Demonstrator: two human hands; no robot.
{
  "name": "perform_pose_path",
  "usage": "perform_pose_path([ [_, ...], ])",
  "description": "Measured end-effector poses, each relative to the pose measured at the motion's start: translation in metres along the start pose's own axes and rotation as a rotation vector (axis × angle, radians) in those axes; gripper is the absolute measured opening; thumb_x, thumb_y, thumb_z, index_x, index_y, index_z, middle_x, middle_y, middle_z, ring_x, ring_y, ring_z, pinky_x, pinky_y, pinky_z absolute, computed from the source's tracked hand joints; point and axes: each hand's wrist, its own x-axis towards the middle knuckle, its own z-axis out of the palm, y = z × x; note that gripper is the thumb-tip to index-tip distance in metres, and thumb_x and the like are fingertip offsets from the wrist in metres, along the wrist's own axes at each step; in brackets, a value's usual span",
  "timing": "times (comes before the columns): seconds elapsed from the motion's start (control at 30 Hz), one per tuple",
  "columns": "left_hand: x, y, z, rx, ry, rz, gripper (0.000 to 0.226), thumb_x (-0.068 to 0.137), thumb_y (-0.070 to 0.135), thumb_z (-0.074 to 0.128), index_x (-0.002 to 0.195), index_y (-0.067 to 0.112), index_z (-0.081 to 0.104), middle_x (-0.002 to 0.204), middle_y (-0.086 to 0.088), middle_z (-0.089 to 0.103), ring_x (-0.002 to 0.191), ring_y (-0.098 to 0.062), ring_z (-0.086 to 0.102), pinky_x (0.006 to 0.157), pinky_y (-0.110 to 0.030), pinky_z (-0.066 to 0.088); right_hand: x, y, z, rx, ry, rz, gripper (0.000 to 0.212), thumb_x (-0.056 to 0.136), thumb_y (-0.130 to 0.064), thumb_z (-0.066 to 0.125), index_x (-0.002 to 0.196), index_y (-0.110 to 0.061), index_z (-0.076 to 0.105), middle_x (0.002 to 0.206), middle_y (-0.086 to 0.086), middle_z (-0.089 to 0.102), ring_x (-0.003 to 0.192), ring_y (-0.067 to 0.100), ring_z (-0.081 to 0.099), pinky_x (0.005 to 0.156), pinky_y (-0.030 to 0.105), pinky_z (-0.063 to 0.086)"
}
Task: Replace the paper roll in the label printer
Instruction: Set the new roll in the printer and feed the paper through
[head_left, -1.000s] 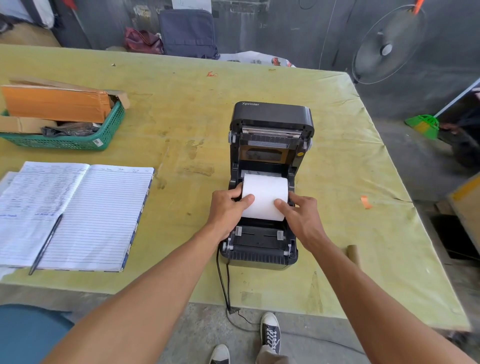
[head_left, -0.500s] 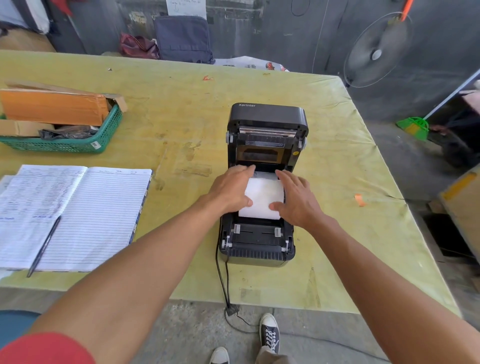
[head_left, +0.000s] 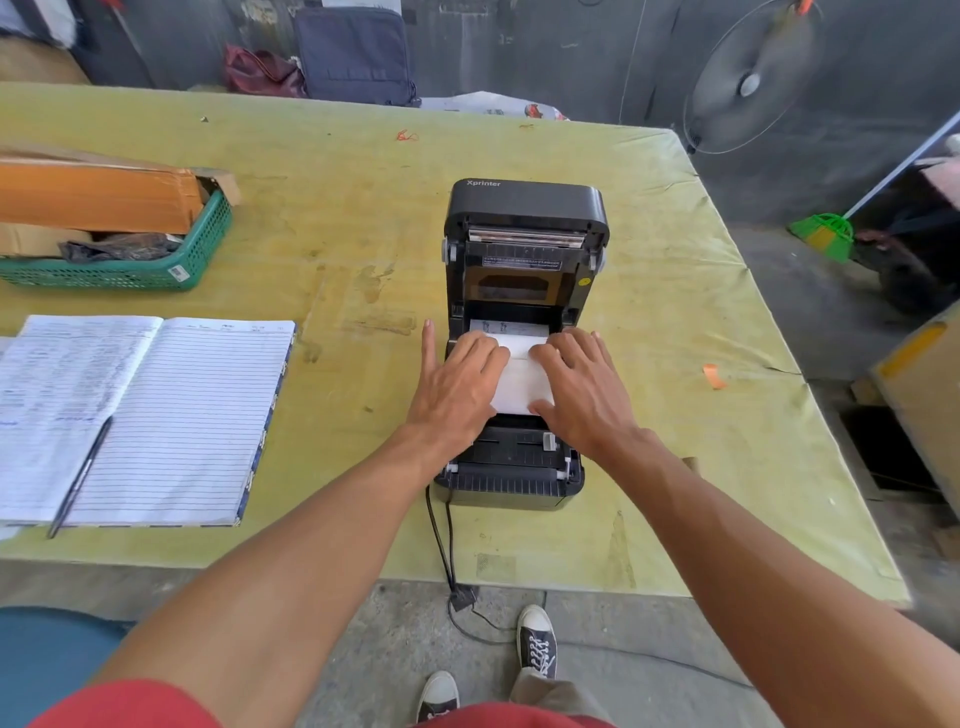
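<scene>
The black label printer (head_left: 524, 208) stands mid-table with its lid swung up and back. A white paper roll (head_left: 519, 379) lies down in its open bay. My left hand (head_left: 457, 387) lies flat over the roll's left end, fingers straight and one finger spread out past the printer's left wall. My right hand (head_left: 582, 392) presses flat on the roll's right end. Between the hands only a strip of the roll shows. The feed slot and guides (head_left: 514, 452) at the front are uncovered.
An open lined notebook (head_left: 171, 415) with a pen (head_left: 78, 478) lies to the left, and a green basket (head_left: 202, 244) of brown envelopes sits behind it. A black cable (head_left: 441, 545) hangs off the table's near edge. An orange scrap (head_left: 714, 375) lies to the right.
The roll went from being held above the bay down into it. Both hands moved forward and flattened on top of it.
</scene>
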Motion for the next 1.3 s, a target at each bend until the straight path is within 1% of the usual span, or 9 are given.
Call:
perform_pose_path([
  [0.2, -0.011, -0.006, 0.001, -0.01, 0.066, 0.067, 0.042, 0.072, 0.011, 0.079, 0.11, 0.014, 0.06, 0.113, -0.003, 0.061, 0.125, -0.025, 0.048, 0.108, -0.073, 0.017, -0.012, -0.009, 0.015, -0.042, 0.062, 0.008, 0.047, 0.073, -0.011, 0.083, 0.111, -0.007, 0.056, 0.122, 0.015, 0.056, 0.122, 0.036, 0.048, 0.116, 0.053, 0.031],
  [0.37, -0.012, -0.002, 0.004, 0.014, 0.07, 0.047, 0.033, 0.075, 0.007, 0.076, 0.103, 0.015, 0.061, 0.11, -0.002, 0.061, 0.12, -0.026, 0.05, 0.107, -0.072, 0.019, -0.015, -0.009, 0.022, -0.105, 0.077, 0.018, 0.042, 0.072, -0.012, 0.084, 0.106, -0.007, 0.058, 0.121, 0.016, 0.057, 0.122, 0.038, 0.049, 0.115, 0.056, 0.03],
  [0.83, -0.014, 0.001, 0.022, 0.047, 0.095, 0.058, 0.032, 0.068, 0.004, 0.083, 0.088, 0.013, 0.06, 0.102, -0.005, 0.057, 0.11, -0.031, 0.049, 0.107, -0.073, 0.02, -0.03, -0.006, 0.027, -0.124, 0.106, -0.064, 0.011, 0.076, -0.008, 0.08, 0.079, -0.005, 0.07, 0.121, 0.021, 0.059, 0.124, 0.043, 0.051, 0.111, 0.063, 0.032],
  [0.9, -0.013, 0.002, 0.023, 0.061, 0.097, 0.066, 0.029, 0.069, 0.005, 0.081, 0.087, 0.013, 0.061, 0.101, -0.006, 0.056, 0.108, -0.031, 0.047, 0.107, -0.072, 0.02, -0.032, -0.007, 0.025, -0.147, 0.061, -0.052, 0.014, 0.071, -0.01, 0.083, 0.078, -0.006, 0.071, 0.113, 0.017, 0.06, 0.108, 0.04, 0.056, 0.101, 0.056, 0.042],
  [0.97, -0.014, 0.002, 0.022, 0.079, 0.092, 0.08, 0.024, 0.072, 0.005, 0.079, 0.087, 0.013, 0.061, 0.1, -0.005, 0.055, 0.105, -0.031, 0.047, 0.107, -0.069, 0.021, -0.033, -0.011, 0.024, -0.164, 0.017, -0.024, 0.016, 0.067, -0.009, 0.084, 0.077, -0.009, 0.07, 0.099, 0.011, 0.06, 0.091, 0.033, 0.055, 0.08, 0.046, 0.046],
  [1.03, -0.017, 0.001, 0.021, 0.1, 0.092, 0.116, 0.018, 0.074, 0.005, 0.076, 0.083, 0.013, 0.063, 0.098, -0.005, 0.056, 0.098, -0.03, 0.049, 0.101, -0.063, 0.031, -0.033, -0.013, 0.024, -0.149, -0.019, -0.007, 0.012, 0.071, -0.008, 0.08, 0.077, -0.011, 0.07, 0.092, 0.007, 0.059, 0.087, 0.03, 0.053, 0.073, 0.041, 0.043],
  [1.1, -0.022, -0.002, 0.021, 0.12, 0.09, 0.168, 0.013, 0.076, 0.003, 0.072, 0.08, 0.013, 0.064, 0.092, -0.005, 0.058, 0.09, -0.029, 0.051, 0.085, -0.053, 0.04, -0.033, -0.014, 0.025, -0.154, -0.054, -0.008, 0.008, 0.078, -0.009, 0.073, 0.084, -0.013, 0.069, 0.095, 0.005, 0.058, 0.092, 0.029, 0.051, 0.076, 0.04, 0.04],
  [1.2, -0.029, -0.009, 0.021, 0.102, 0.068, 0.237, 0.011, 0.083, 0.003, 0.064, 0.084, 0.013, 0.069, 0.083, -0.003, 0.063, 0.08, -0.026, 0.053, 0.073, -0.042, 0.04, -0.035, -0.016, 0.023, -0.175, -0.106, -0.01, 0.012, 0.084, -0.01, 0.064, 0.095, -0.014, 0.067, 0.101, 0.004, 0.06, 0.095, 0.026, 0.05, 0.079, 0.039, 0.037],
  [1.3, -0.03, -0.01, 0.017, 0.057, 0.011, 0.263, 0.013, 0.087, 0.004, 0.061, 0.086, 0.012, 0.07, 0.078, -0.003, 0.067, 0.075, -0.024, 0.054, 0.07, -0.038, 0.04, -0.036, -0.024, 0.017, -0.178, -0.153, 0.029, 0.011, 0.085, -0.007, 0.061, 0.089, -0.017, 0.062, 0.09, 0.002, 0.063, 0.087, 0.025, 0.052, 0.078, 0.038, 0.036],
])
